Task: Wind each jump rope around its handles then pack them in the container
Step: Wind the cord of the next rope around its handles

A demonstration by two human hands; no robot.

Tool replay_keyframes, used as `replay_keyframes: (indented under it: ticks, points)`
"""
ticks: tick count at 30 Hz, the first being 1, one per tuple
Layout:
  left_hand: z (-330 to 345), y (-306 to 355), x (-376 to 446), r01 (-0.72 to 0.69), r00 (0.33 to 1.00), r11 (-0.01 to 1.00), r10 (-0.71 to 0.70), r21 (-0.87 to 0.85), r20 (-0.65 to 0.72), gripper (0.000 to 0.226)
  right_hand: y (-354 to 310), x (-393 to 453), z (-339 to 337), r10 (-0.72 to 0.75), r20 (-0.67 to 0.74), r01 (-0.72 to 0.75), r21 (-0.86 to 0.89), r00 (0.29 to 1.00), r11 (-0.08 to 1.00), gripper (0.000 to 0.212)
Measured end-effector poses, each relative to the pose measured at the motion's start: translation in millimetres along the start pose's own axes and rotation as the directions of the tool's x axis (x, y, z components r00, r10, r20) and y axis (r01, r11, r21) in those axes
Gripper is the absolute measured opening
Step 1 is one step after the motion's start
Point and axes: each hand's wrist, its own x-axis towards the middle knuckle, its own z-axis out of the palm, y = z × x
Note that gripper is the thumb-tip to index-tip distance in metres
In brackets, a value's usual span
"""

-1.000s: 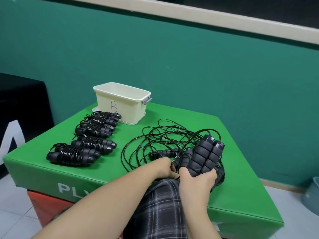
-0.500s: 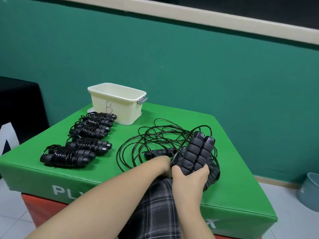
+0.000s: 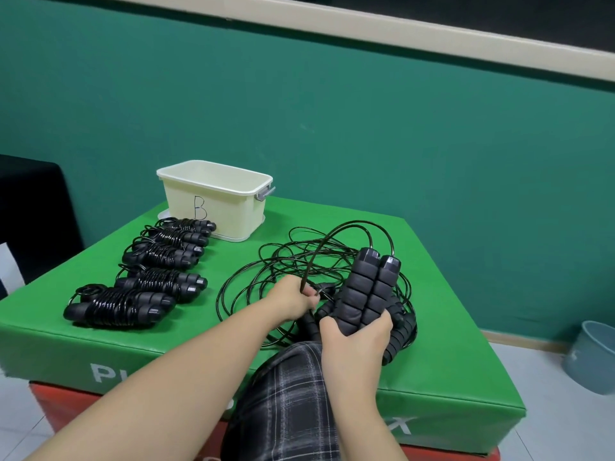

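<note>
Head view: a pair of handles held upright over a green pad.

The right hand (image 3: 357,341) grips the handles (image 3: 367,287) near the pad (image 3: 442,327)'s near edge; the left hand (image 3: 293,299) pinches the cord (image 3: 319,257) just left of them. Loose cord loops (image 3: 266,271) spread mid-pad. Five wound ropes (image 3: 149,277) line the left side, bare pad between. The container (image 3: 213,201) stands at the far-left corner.

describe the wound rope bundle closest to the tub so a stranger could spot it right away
Start at the cream tub marked B on the green padded box. A row of wound rope bundles runs from its front toward the near left edge. The wanted bundle lies right beside the tub, farthest from the person.
</note>
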Motion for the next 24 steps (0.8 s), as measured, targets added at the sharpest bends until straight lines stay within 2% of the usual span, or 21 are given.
replay_keyframes:
  ticks: [4,8,10,12,14,16,18,19,22,24]
  points:
    - [-7,10,2,-0.055,0.991,0.987,0.035,-0.149,-0.131,0.008,0,0,0,-0.005,0.000,0.005,-0.006,1.000,1.000,0.053]
    - [-22,30,0,-0.138,0.930,0.968,0.054,-0.208,-0.363,0.020,1,0,0,-0.018,0.013,0.018,-0.014,1.000,1.000,0.055]
    - [-30,36,-1,-0.092,0.938,0.995,0.072,-0.043,-0.338,0.049,1,-1,1,-0.029,0.023,0.030,-0.025,0.999,0.999,0.058]
    - [-34,37,-2,-0.069,0.956,0.993,0.094,0.096,-0.277,0.063,1,-2,0,-0.046,0.036,0.048,-0.046,0.998,0.998,0.063]
    - [-39,35,-4,-0.123,0.951,0.988,0.143,0.088,-0.273,0.049,1,-2,0,-0.065,0.045,0.068,-0.055,0.997,0.996,0.065]
    - [-43,34,-10,-0.173,0.940,0.985,0.166,0.006,-0.299,0.032,2,-3,1,-0.087,0.051,0.090,-0.068,0.995,0.994,0.067]
    - [-46,33,-18,-0.206,0.942,0.977,0.181,-0.060,-0.283,0.027,2,-4,4,-0.112,0.060,0.116,-0.076,0.992,0.990,0.067]
    - [-49,33,-23,-0.233,0.941,0.969,0.204,-0.079,-0.270,0.031,2,-4,5,-0.126,0.068,0.131,-0.073,0.990,0.989,0.065]
    - [-62,31,-42,-0.304,0.929,0.950,0.278,-0.073,-0.245,0.067,0,-6,7,-0.153,0.118,0.166,-0.108,0.981,0.980,0.052]
    - [-73,31,-55,-0.358,0.884,0.934,0.345,0.018,-0.316,0.078,-3,-7,9,-0.175,0.142,0.198,-0.171,0.974,0.965,0.047]
